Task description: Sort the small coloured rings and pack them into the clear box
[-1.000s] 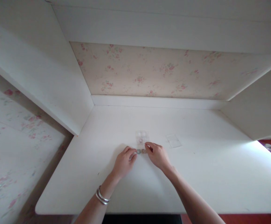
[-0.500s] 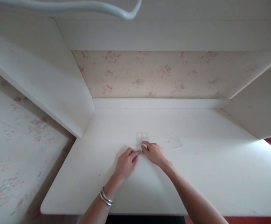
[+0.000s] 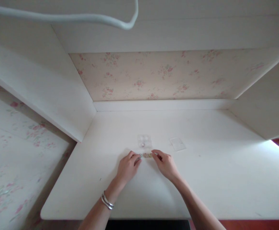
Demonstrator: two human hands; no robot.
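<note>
between your two hands, on the white bench [image 3: 202, 179], a short row of small round beads [image 3: 146, 155] runs left to right, with your left hand [image 3: 128, 166] touching its left end and your right hand [image 3: 166, 164] touching its right end, so both are about equally near. each grip is loosely curled with fingertips pinched toward the row, though whether either has a bead clamped is too small to tell. just beyond the row, away from you, sits a small clear box [image 3: 144, 141], and its flat clear lid [image 3: 177, 143] lies apart to the right, nearer your right hand.
</note>
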